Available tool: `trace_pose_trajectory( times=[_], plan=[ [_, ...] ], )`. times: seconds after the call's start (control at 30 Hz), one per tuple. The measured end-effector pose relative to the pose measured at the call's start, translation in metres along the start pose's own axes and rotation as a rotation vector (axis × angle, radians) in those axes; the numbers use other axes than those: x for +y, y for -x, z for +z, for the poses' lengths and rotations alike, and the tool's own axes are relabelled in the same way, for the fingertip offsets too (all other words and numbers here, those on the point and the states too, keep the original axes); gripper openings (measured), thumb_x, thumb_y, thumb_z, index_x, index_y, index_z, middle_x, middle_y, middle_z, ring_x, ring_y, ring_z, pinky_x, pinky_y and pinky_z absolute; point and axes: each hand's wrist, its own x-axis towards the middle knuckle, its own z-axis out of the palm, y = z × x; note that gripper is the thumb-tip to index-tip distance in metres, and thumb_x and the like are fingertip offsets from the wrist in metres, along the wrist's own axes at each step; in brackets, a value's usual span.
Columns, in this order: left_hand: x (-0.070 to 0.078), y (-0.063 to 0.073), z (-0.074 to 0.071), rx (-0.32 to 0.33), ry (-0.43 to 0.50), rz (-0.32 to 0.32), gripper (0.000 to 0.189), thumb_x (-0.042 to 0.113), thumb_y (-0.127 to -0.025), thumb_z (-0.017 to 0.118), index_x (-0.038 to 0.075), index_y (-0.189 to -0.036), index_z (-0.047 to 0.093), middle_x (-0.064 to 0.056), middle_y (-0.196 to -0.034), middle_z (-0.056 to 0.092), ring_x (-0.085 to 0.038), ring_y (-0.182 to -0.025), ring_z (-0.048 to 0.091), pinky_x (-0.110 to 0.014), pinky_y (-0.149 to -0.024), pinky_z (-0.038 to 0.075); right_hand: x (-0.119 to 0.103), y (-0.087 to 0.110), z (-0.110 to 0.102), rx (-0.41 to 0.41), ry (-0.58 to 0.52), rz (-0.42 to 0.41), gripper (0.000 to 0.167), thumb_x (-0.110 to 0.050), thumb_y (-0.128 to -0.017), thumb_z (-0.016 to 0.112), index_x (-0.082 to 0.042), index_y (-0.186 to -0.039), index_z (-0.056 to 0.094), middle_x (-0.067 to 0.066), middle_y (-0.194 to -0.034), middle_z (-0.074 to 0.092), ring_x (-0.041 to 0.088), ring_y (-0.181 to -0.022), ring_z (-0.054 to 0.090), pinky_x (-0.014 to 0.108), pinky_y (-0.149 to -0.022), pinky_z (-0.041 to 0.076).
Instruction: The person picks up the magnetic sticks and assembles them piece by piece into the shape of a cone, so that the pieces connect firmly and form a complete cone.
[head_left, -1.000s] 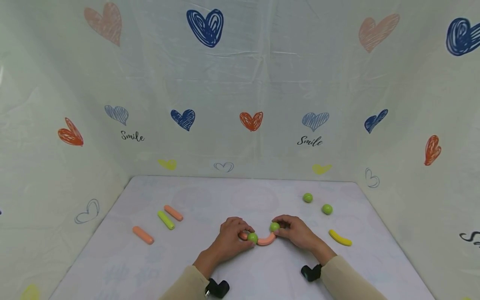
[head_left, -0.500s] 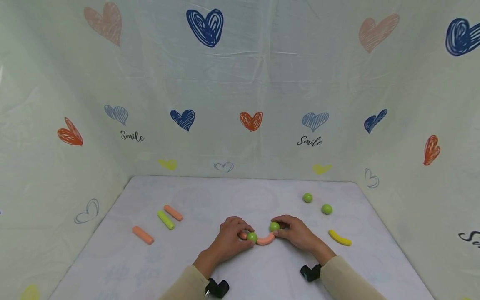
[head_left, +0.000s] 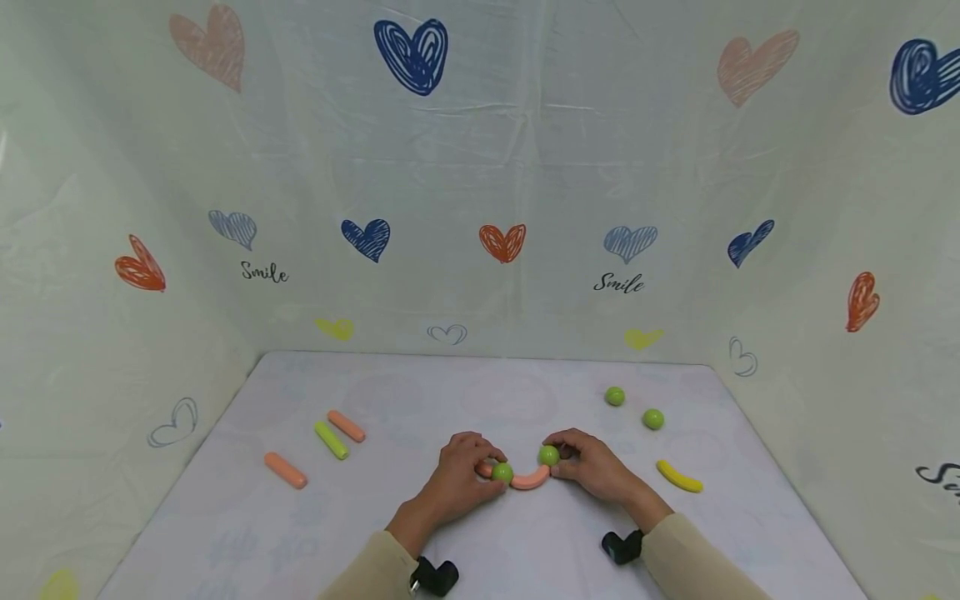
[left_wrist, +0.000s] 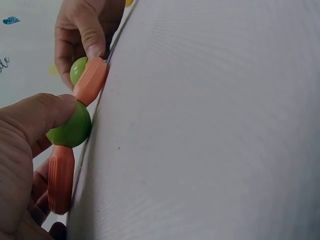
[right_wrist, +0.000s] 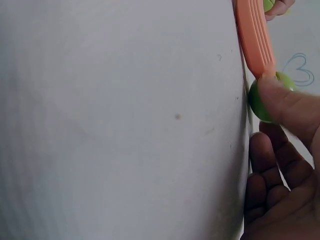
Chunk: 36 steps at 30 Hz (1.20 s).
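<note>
Near the table's middle, my left hand (head_left: 463,473) pinches a green ball (head_left: 502,473) between thumb and fingers. In the left wrist view, one ridged orange stick (left_wrist: 61,180) meets that ball on the near side, and a second, curved orange stick (left_wrist: 91,80) meets it on the far side. The head view shows this curved stick running on toward my right hand (head_left: 594,468). Thumb and fingers of that hand hold another green ball (right_wrist: 263,102) at the curved stick's right end. My thumb covers part of this joint in the right wrist view.
Two loose green balls, one farther back (head_left: 615,396), lie at the back right, with a curved yellow stick (head_left: 679,476) nearer. On the left lie a light-green stick (head_left: 332,440) and two orange sticks, the front one (head_left: 285,470) apart. Patterned sheeting walls the white table (head_left: 420,383).
My left hand, with its green ball and the curved orange stick, has shifted very slightly left. The right hand stays almost still on its ball. The loose pieces lie as before.
</note>
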Motion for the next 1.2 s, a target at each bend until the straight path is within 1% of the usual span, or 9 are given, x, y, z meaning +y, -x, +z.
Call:
trace_pose_trajectory(
  times=[0.07, 0.2, 0.43, 0.67, 0.87, 1.03, 1.2],
  plan=[
    [0.0, 0.0, 0.0, 0.005, -0.004, 0.006, 0.025, 0.026, -0.086, 0.088, 0.022, -0.108, 0.076, 0.005, -0.113, 0.063, -0.03, -0.134, 0.049, -0.063, -0.114, 0.033, 0.0, 0.0, -0.001, -0.013, -0.014, -0.009, 0.038, -0.024, -0.095, 0.08, -0.015, -0.13, 0.07, -0.001, -0.115, 0.067, 0.018, -0.104, 0.059, 0.027, -0.089, 0.048],
    [0.001, 0.0, 0.0, 0.007, -0.004, 0.005, 0.025, 0.027, -0.087, 0.088, 0.022, -0.108, 0.076, 0.005, -0.113, 0.063, -0.03, -0.134, 0.049, -0.063, -0.115, 0.033, 0.0, 0.0, -0.003, -0.029, -0.035, -0.022, 0.036, -0.023, -0.095, 0.08, -0.012, -0.128, 0.069, 0.0, -0.111, 0.068, 0.017, -0.102, 0.059, 0.026, -0.087, 0.048],
    [0.001, 0.0, 0.001, -0.004, -0.003, -0.019, 0.025, 0.027, -0.088, 0.087, 0.022, -0.11, 0.077, 0.006, -0.112, 0.061, -0.03, -0.135, 0.047, -0.062, -0.116, 0.031, 0.001, 0.001, -0.002, -0.02, -0.036, -0.025, 0.036, -0.021, -0.092, 0.082, -0.013, -0.124, 0.069, 0.0, -0.108, 0.067, 0.018, -0.102, 0.059, 0.026, -0.087, 0.047],
    [0.002, -0.002, 0.0, -0.006, -0.023, -0.033, 0.024, 0.028, -0.088, 0.086, 0.022, -0.11, 0.078, 0.006, -0.113, 0.061, -0.031, -0.14, 0.045, -0.062, -0.118, 0.031, -0.001, 0.001, 0.0, -0.009, -0.013, -0.017, 0.037, -0.022, -0.091, 0.084, -0.013, -0.124, 0.07, -0.002, -0.11, 0.067, 0.019, -0.103, 0.058, 0.027, -0.088, 0.048],
    [0.005, -0.005, -0.003, -0.043, -0.055, -0.042, 0.024, 0.026, -0.089, 0.085, 0.022, -0.113, 0.079, 0.008, -0.112, 0.058, -0.03, -0.144, 0.041, -0.06, -0.121, 0.032, -0.003, 0.001, -0.001, -0.012, -0.002, -0.004, 0.037, -0.023, -0.091, 0.084, -0.014, -0.125, 0.071, -0.002, -0.113, 0.068, 0.018, -0.104, 0.059, 0.028, -0.089, 0.048],
    [0.007, -0.007, -0.007, -0.092, -0.068, -0.044, 0.025, 0.026, -0.092, 0.082, 0.023, -0.116, 0.079, 0.01, -0.112, 0.054, -0.025, -0.14, 0.041, -0.054, -0.119, 0.038, -0.004, 0.002, -0.001, -0.009, 0.006, 0.0, 0.038, -0.023, -0.091, 0.083, -0.016, -0.126, 0.071, -0.002, -0.116, 0.068, 0.018, -0.105, 0.059, 0.028, -0.09, 0.049],
    [0.009, -0.009, -0.01, -0.134, -0.06, -0.067, 0.029, 0.025, -0.092, 0.082, 0.021, -0.121, 0.078, 0.007, -0.12, 0.055, -0.024, -0.138, 0.041, -0.051, -0.116, 0.043, -0.005, 0.002, 0.001, 0.009, -0.004, 0.021, 0.04, -0.023, -0.091, 0.084, -0.015, -0.128, 0.071, -0.002, -0.116, 0.068, 0.018, -0.104, 0.059, 0.028, -0.089, 0.049]
  ],
)
